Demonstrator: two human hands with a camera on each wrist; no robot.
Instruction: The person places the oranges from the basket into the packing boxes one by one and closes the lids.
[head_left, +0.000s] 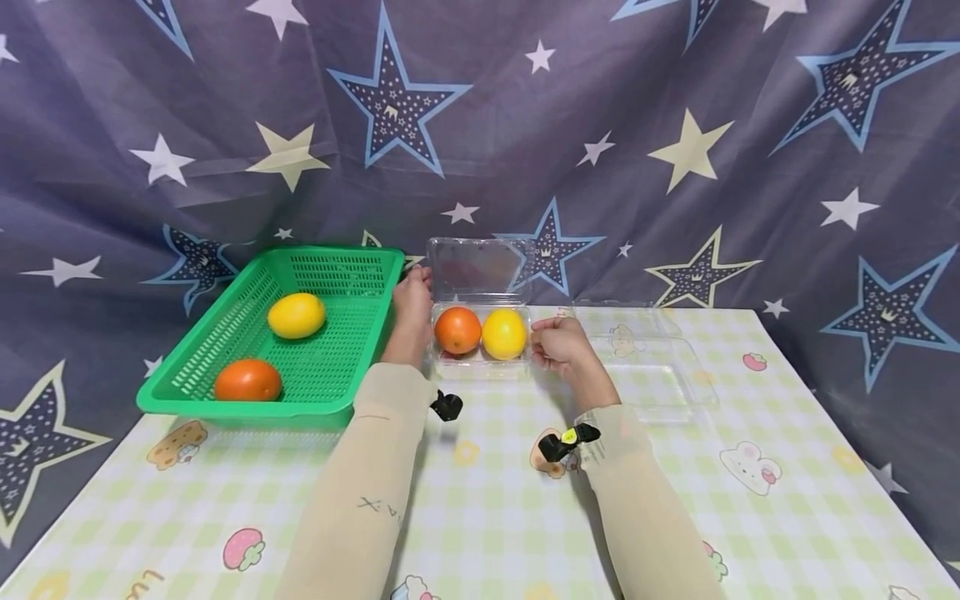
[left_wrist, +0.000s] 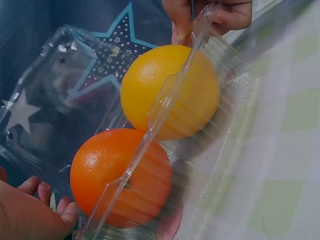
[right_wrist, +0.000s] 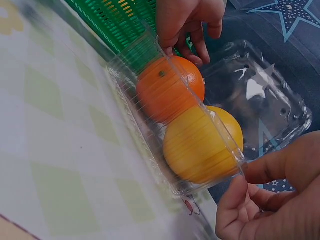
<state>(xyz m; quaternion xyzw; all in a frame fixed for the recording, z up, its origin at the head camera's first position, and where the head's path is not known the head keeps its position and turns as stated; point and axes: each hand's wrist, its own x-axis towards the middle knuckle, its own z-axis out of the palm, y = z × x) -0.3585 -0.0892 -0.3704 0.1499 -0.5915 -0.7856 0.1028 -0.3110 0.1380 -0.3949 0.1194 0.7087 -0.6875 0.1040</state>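
A clear plastic clamshell box (head_left: 480, 367) stands on the table with its lid (head_left: 480, 267) raised at the back. Side by side in it lie an orange (head_left: 458, 331) and a round yellow fruit (head_left: 505, 334). At the box's left end is my left hand (head_left: 412, 302), its fingertips at the rim beside the orange; part of its grip is hidden. My right hand (right_wrist: 272, 192) pinches the rim at the right end between thumb and forefinger, near the yellow fruit (right_wrist: 204, 145). The left wrist view shows the orange (left_wrist: 120, 177) through the front wall.
Left of the box stands a green plastic basket (head_left: 247, 409) holding a lemon (head_left: 297, 316) and another orange (head_left: 248, 381). To the right, more clear plastic packaging (head_left: 652, 387) lies on the checked tablecloth (head_left: 495, 517). A star-patterned curtain (head_left: 480, 108) hangs behind the table.
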